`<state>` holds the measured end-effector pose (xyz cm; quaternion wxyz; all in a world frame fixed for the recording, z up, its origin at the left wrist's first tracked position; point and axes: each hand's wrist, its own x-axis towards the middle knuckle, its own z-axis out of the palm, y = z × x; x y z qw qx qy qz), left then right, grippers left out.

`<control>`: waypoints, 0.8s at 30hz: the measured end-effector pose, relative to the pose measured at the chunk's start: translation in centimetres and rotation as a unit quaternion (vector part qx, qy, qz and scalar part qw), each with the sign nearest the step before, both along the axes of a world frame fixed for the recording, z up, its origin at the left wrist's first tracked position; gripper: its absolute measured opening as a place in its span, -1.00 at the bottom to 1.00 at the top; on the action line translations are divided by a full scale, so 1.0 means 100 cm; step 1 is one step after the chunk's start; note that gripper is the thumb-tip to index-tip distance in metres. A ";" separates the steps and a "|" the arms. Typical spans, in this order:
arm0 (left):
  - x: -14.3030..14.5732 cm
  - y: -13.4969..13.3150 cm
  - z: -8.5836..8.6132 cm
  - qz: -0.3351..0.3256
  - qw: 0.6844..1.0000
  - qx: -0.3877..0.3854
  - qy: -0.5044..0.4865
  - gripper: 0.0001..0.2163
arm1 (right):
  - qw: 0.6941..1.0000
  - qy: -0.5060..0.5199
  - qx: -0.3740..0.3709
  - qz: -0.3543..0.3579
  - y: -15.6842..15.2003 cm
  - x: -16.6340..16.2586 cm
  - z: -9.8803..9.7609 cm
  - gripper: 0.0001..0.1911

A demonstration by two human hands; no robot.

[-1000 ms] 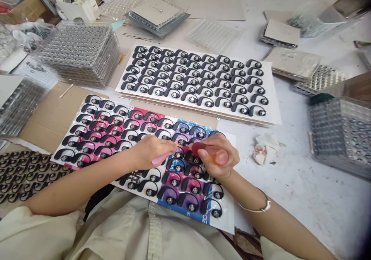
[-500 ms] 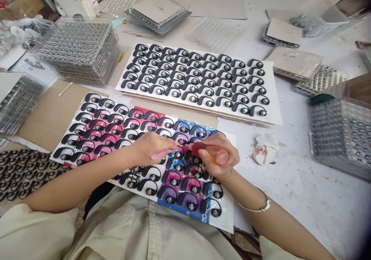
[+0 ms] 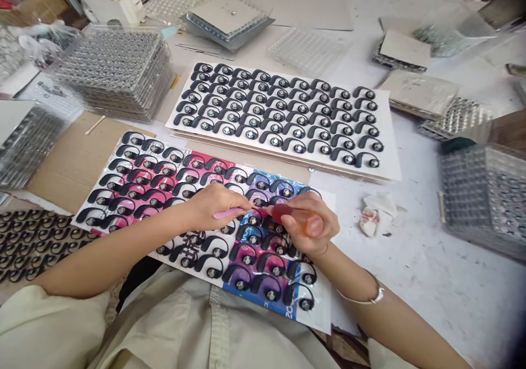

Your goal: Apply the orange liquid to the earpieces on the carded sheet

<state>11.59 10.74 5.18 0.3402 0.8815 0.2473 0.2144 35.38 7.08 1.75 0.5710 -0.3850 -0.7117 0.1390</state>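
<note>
My left hand (image 3: pixel 216 205) is closed on a slim pink stick-like tool (image 3: pixel 228 213), whose tip lies by the nozzle of a bottle. Wrapped round that small orange-red squeeze bottle (image 3: pixel 296 219) are the fingers of my right hand (image 3: pixel 318 237), with its thin end pointing left. Both hands hover over a board (image 3: pixel 326 314) with a pink, blue and white printed surface. Rows of black hook-shaped pieces (image 3: pixel 271 289), each bearing a round silvery part, cover the board. Pieces directly under my hands are partly hidden.
A second board (image 3: pixel 390 160) with similar black pieces lies behind. Stacked clear trays (image 3: pixel 110 62) stand at the left, more trays (image 3: pixel 485 193) at the right. Crumpled tissue (image 3: pixel 377 214) lies right of my hands; a cotton swab (image 3: pixel 95 125) rests on cardboard at left.
The pink tool has turned slightly towards level in my left hand. The bottle and right hand stay almost in place; the whole view has shifted a little.
</note>
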 end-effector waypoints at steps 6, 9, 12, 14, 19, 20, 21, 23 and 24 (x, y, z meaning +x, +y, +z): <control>0.000 0.003 0.002 0.011 0.999 -0.051 -0.001 -0.82 | 1.000 -0.006 0.004 -0.001 0.000 0.000 -0.002 -0.81; 0.001 0.005 0.004 0.014 0.997 -0.073 0.002 -0.82 | 1.000 -0.008 0.001 0.000 0.000 0.000 -0.004 -0.81; 0.001 0.006 0.005 0.014 0.996 -0.085 0.006 -0.82 | 1.000 -0.007 0.004 0.008 0.000 -0.001 -0.003 -0.82; 0.002 0.007 0.006 0.016 0.995 -0.095 0.005 -0.82 | 1.000 -0.005 0.009 0.012 0.000 -0.001 -0.002 -0.81; 0.003 0.012 0.006 0.030 0.994 -0.105 0.012 -0.84 | 0.999 -0.028 0.018 0.010 -0.001 -0.002 0.000 -0.77; 0.004 0.013 0.007 0.032 0.994 -0.106 0.017 -0.85 | 0.999 -0.034 0.022 0.007 -0.001 -0.002 0.000 -0.78; 0.005 0.015 0.008 0.035 0.993 -0.108 0.021 -0.86 | 0.999 -0.040 0.026 0.006 -0.001 -0.002 0.000 -0.78; 0.008 0.017 0.010 0.042 0.992 -0.117 0.029 -0.87 | 0.998 -0.050 0.031 0.007 -0.002 -0.001 -0.001 -0.77; 0.009 0.018 0.012 0.045 0.991 -0.120 0.033 -0.88 | 0.998 -0.055 0.033 0.008 -0.002 -0.001 -0.001 -0.76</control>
